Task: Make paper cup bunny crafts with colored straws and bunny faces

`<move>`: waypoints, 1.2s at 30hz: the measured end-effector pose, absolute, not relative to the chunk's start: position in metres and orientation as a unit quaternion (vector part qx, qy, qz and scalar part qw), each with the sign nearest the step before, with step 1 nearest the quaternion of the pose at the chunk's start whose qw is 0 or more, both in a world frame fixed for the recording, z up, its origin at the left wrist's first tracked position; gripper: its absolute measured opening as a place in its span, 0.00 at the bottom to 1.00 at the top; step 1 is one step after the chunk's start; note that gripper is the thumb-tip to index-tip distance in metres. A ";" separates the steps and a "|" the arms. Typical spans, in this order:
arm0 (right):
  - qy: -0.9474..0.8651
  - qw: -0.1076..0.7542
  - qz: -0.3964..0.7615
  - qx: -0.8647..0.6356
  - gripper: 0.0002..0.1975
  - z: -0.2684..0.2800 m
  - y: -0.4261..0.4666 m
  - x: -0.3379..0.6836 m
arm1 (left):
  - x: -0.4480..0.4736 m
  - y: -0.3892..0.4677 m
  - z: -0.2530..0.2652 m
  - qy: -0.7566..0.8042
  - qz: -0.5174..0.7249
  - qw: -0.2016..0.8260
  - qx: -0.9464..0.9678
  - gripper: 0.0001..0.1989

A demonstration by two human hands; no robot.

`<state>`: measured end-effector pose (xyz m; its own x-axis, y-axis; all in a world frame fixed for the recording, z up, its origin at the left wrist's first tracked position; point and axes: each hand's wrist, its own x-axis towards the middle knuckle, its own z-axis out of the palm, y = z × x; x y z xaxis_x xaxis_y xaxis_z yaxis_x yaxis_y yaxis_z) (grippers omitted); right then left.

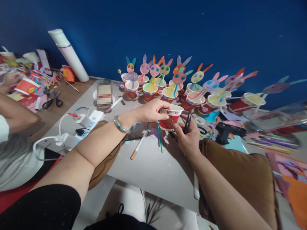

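Note:
A red and white paper cup (169, 120) is held over the table by my left hand (153, 110), thumb and fingers closed around its upper side. Dark scissors (187, 124) point upward from my right hand (190, 135), whose thumb reaches the cup's lower right side. Below the cup, several green, blue and red straws (161, 140) lie beside a purple paper disc (153, 133). A white pen with a brown tip (137, 148) rests to their left. Behind my hands stand several finished cups with rabbit-faced paper figures (154, 70) on straws.
Left of me are a power strip (92, 123) with cables and a white bottle (69, 56). Another person's arm (19, 111) is by black scissors (54, 100). On the right are a black glue gun (227, 131), a brown cushion (237, 179) and loose straws (275, 142).

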<state>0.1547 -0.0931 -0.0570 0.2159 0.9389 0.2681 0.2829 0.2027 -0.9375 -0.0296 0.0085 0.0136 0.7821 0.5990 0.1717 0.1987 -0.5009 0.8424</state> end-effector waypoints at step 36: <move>-0.583 0.554 0.148 -0.575 0.15 -0.060 -0.095 0.153 | -0.030 0.009 0.014 0.244 0.234 0.419 0.843 0.06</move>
